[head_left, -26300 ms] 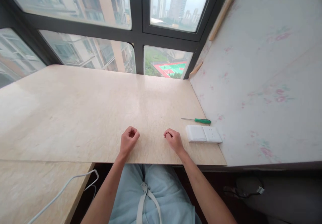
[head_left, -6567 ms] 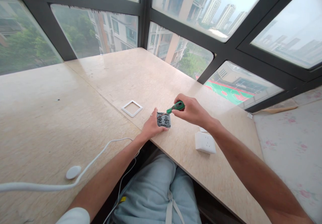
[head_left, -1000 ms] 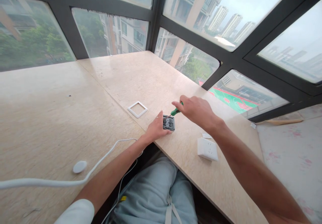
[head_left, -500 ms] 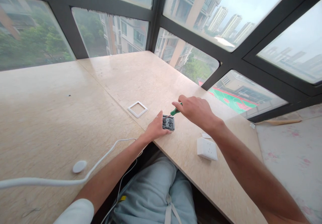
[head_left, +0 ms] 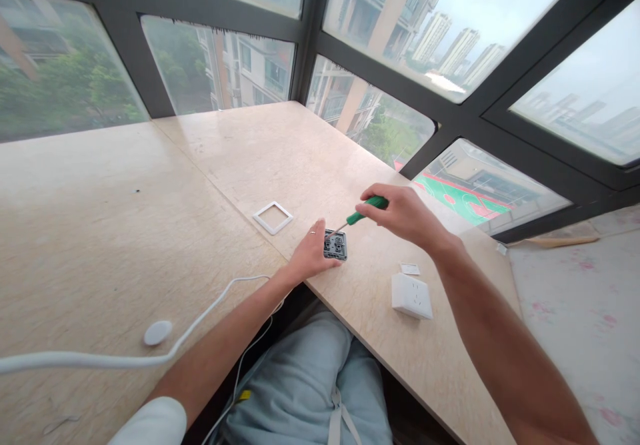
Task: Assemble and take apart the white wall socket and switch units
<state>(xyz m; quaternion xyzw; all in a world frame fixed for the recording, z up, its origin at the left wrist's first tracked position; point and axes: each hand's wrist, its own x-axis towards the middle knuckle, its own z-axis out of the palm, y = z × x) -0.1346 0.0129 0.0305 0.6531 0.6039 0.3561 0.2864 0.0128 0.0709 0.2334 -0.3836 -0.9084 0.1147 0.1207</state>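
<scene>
My left hand (head_left: 311,255) grips a square, dark grey wall switch module (head_left: 335,245) by its left side, thumb along the near edge, on the stone-patterned counter. A ring shows on one finger of that hand. In my right hand (head_left: 400,208) is a screwdriver (head_left: 367,209) with a green handle, the fingers closed round it. Its thin shaft slants down to the left, and the tip meets the upper left part of the module. A white square frame (head_left: 273,217) lies flat on the counter beyond my left hand.
To the right stand a white socket box (head_left: 411,295) and a small white plate (head_left: 410,269). A white cable (head_left: 200,330) curves across the left of the counter (head_left: 100,231), past a round white disc (head_left: 158,332). Dark-framed windows border the far side.
My right hand has moved slightly right and up, its grip further back, so more of the green handle and shaft shows. My left hand and the module stay nearly still.
</scene>
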